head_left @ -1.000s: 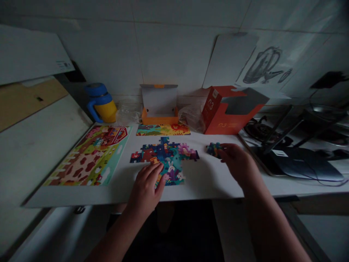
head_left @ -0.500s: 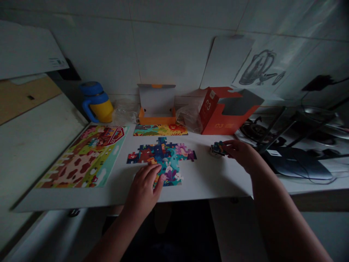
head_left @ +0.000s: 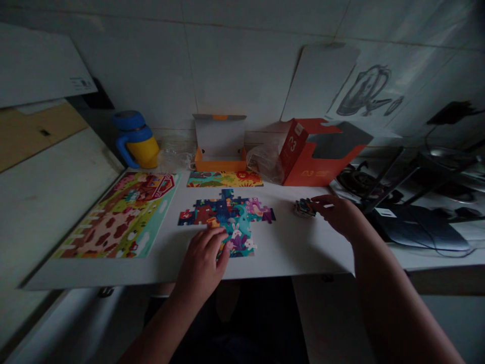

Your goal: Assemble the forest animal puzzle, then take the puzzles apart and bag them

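A partly joined jigsaw puzzle [head_left: 227,210] with animals on a dark blue and teal ground lies flat on the white table. My left hand [head_left: 206,250] rests over its lower left edge, fingers loosely spread and lying on the pieces, hiding that corner. To the right of the puzzle sits a small stack of loose puzzle pieces [head_left: 303,207]. My right hand [head_left: 333,212] reaches to the stack's right side, finger and thumb tips pinched at the edge of a top piece. How much of that piece lies between the fingertips is hard to see in the dim light.
A farm picture sheet [head_left: 121,217] lies at left and an animal picture strip [head_left: 225,179] behind the puzzle. Along the wall stand a blue-yellow jug [head_left: 138,144], an open orange box [head_left: 221,164], clear plastic bags [head_left: 265,162] and a red box [head_left: 314,162]. A gas stove [head_left: 359,179] is at right.
The view has shifted slightly. My right fingers have drawn back a little to the stack's right edge, showing more of its top. My left hand stays on the puzzle.
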Motion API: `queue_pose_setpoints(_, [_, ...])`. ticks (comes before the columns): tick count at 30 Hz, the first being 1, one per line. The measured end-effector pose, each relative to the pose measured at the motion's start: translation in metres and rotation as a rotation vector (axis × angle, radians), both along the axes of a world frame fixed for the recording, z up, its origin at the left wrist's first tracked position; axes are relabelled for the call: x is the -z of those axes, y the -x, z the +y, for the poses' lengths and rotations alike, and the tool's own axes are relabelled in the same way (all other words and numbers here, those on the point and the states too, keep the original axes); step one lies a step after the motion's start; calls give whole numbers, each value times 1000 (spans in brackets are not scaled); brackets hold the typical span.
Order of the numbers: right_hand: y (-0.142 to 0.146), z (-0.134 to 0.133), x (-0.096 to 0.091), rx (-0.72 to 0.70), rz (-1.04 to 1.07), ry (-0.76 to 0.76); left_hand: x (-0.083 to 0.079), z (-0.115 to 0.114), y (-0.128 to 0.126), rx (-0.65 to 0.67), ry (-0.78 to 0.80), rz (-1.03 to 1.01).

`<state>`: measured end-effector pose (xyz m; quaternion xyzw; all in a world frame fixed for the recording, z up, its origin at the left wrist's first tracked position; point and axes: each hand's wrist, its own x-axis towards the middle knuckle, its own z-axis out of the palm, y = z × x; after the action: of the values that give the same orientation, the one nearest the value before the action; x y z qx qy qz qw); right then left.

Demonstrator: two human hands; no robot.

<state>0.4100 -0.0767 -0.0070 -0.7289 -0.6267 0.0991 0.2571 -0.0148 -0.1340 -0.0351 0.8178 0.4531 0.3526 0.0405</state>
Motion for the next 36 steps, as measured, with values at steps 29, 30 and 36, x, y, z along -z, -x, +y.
queue_pose_setpoints(29, [21, 26, -19, -301, -348, 249, 0, 0, -1, -8, 15, 8])
queue_pose_setpoints(30, [21, 26, -19, -310, -358, 244, 0, 0, -1, -10, 15, 7])
queue_pose_setpoints(36, [22, 27, -19, -335, -390, 243, -1, -1, -2, -16, 22, 4])
